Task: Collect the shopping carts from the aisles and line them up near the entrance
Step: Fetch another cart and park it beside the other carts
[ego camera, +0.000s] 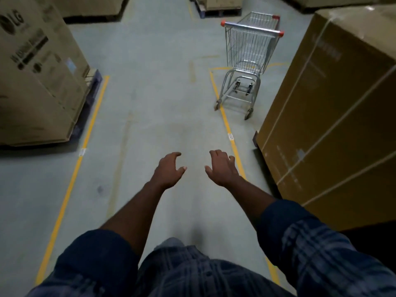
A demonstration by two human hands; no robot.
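Observation:
One silver wire shopping cart [248, 58] with red handle caps stands ahead on the right side of the aisle, its handle bar turned towards me and its wheels by the right yellow floor line. My left hand [169, 170] and my right hand [221, 167] are stretched out in front of me over the grey floor, well short of the cart. Both hands are empty, with fingers apart and curled.
A tall cardboard box [334, 116] stands close on the right, right beside the cart. Another big box on a pallet [36, 82] is on the left. More boxes on pallets [218, 5] stand at the far end. Yellow lines [90, 129] edge the aisle.

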